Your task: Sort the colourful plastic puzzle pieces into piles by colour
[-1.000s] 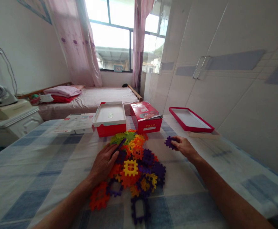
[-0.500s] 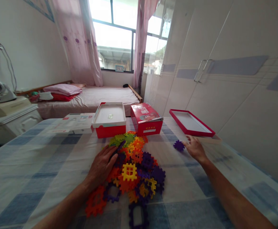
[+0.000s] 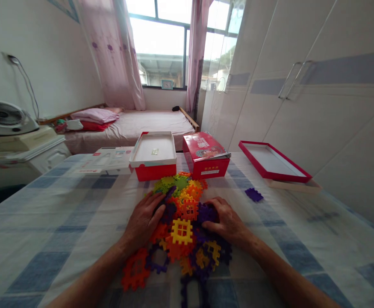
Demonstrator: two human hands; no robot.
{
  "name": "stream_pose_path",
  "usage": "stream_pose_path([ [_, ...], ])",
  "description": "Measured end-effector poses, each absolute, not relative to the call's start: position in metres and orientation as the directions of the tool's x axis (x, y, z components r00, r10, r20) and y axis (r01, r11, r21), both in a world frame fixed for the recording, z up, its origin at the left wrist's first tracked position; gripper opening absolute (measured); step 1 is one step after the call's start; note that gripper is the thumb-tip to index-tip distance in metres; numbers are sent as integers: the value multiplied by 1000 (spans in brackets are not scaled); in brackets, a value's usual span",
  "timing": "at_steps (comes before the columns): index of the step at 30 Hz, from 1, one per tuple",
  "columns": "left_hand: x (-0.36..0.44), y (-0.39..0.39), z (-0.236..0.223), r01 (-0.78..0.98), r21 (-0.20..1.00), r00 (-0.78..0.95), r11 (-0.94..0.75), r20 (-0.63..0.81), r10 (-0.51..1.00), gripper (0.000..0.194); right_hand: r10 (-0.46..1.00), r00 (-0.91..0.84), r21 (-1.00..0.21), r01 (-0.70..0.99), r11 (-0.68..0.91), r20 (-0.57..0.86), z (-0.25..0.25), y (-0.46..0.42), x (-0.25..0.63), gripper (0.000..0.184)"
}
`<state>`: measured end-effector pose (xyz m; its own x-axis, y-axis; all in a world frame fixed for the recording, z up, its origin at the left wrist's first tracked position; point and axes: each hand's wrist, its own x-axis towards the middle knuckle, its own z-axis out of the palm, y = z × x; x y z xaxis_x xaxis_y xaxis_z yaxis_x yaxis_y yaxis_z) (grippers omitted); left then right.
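Observation:
A heap of toothed plastic tiles (image 3: 182, 231) in orange, yellow, green and purple lies on the checked tablecloth. My left hand (image 3: 143, 222) rests flat on the heap's left side, fingers stretched over the tiles. My right hand (image 3: 227, 222) lies on the heap's right side, its fingers curled over a purple tile in the pile (image 3: 206, 212). A single purple tile (image 3: 254, 194) lies alone on the cloth to the right, apart from both hands.
Behind the heap stand an open red box with a white inside (image 3: 154, 156) and a red printed box (image 3: 206, 155). A red-rimmed lid (image 3: 273, 160) lies at the right by the wardrobe. A flat white box (image 3: 105, 159) lies left. A fan (image 3: 4, 117) stands far left.
My right hand let go of the single purple tile at the right and came back to the heap. My left hand stayed on the heap. The camera shifted slightly.

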<state>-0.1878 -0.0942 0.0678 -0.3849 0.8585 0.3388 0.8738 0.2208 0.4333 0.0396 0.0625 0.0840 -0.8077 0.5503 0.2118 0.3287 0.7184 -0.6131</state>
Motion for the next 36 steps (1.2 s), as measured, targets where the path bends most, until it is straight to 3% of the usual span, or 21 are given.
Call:
stream_pose_path([
  [4,-187,-94,67,871,446,-385,206,359,850,45,622,-764,-751,308,585,171,85,66,47,32],
  [9,-188,-95,67,870,453,-380,193,367,849,44,670,-718,-819,262,510,188,89,68,53,16],
  [16,-189,-93,66,872,449,-381,194,373,846,45,805,-547,-901,194,387,228,91,91,63,34],
  [20,-189,-93,66,871,451,-377,197,355,856,48,907,-330,-854,358,378,263,89,131,83,41],
  [25,-190,-94,65,871,455,-372,185,366,853,47,866,-212,-617,627,476,453,90,161,105,46],
  [28,-189,-94,66,873,450,-374,188,369,851,46,828,-344,-546,629,554,443,103,147,107,48],
  [32,-188,-94,68,874,443,-378,199,363,851,47,633,-774,-582,507,636,18,117,102,105,45],
  [34,-188,-93,68,875,439,-380,203,365,850,46,556,-828,-559,495,665,-71,114,79,102,44],
  [36,-189,-93,66,882,430,-370,196,370,852,46,572,-819,-533,505,679,-46,108,61,99,39],
])
